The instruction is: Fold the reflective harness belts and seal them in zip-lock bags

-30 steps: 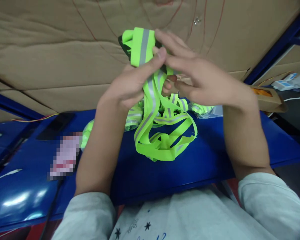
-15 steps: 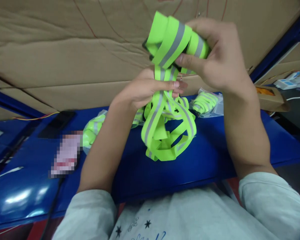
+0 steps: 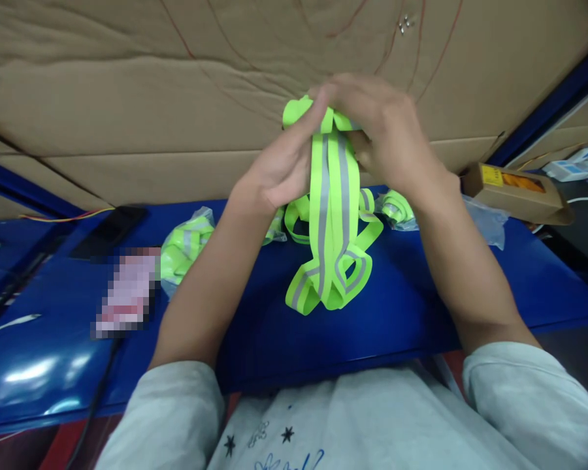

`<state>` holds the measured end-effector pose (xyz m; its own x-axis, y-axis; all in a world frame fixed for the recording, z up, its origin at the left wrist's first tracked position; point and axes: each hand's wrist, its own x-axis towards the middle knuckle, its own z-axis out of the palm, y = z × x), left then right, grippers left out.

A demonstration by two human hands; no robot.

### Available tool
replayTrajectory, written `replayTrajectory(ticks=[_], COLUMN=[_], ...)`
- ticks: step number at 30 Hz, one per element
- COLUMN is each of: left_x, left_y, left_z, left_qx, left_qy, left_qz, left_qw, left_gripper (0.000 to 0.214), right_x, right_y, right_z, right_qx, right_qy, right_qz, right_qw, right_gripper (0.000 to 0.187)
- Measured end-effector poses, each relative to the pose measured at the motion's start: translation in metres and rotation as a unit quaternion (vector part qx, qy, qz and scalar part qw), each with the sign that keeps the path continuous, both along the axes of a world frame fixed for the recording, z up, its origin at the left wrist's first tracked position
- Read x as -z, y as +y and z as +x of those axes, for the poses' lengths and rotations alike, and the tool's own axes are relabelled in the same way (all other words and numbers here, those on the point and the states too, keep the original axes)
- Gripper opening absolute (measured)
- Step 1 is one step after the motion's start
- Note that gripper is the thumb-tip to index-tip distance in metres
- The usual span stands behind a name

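Note:
A neon yellow-green reflective strap (image 3: pixel 334 196) with a grey stripe hangs from both my hands, its upper part bunched into folds. My left hand (image 3: pixel 290 160) grips the folded part from the left, thumb raised along it. Around the top and right side of the same folds curls my right hand (image 3: pixel 385 127); its fingertips are partly hidden. The lower loops of the strap reach down to the blue table (image 3: pixel 274 339). Behind them lies more of the same yellow-green strap (image 3: pixel 372 228).
Bagged yellow-green straps lie at left (image 3: pixel 189 245) and right (image 3: pixel 396 209). A clear plastic bag (image 3: pixel 485 219) sits near an open cardboard box (image 3: pixel 509 192). At left are a black phone-like slab (image 3: pixel 110 232), a blurred pink item (image 3: pixel 130 294) and a white cable (image 3: pixel 10 323). Cardboard (image 3: pixel 151 117) stands behind.
My right hand has come down and left with the folded bundle and now meets my left hand. My left hand's thumb has turned upward. The hanging loops have drawn narrower.

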<state>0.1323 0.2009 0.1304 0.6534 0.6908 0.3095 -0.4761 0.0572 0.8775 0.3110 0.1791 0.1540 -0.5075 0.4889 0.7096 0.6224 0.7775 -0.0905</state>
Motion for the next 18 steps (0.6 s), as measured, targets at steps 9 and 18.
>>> replayTrajectory(ticks=[9,18], left_x=[0.050,0.106], left_y=[-0.005,-0.124], left_z=[0.014,-0.017], left_qx=[0.006,0.055], left_qy=[0.111,0.127], left_qz=[-0.099,-0.315], left_qw=[0.989,0.939], left_gripper=[0.030,0.047], right_x=[0.038,0.098], right_y=[-0.004,-0.079], right_z=[0.042,0.028], right_qx=[-0.065,-0.138], right_qy=[0.275,0.172], right_qz=[-0.338,-0.505], right_qw=[0.898,0.834], right_gripper=[0.055,0.036])
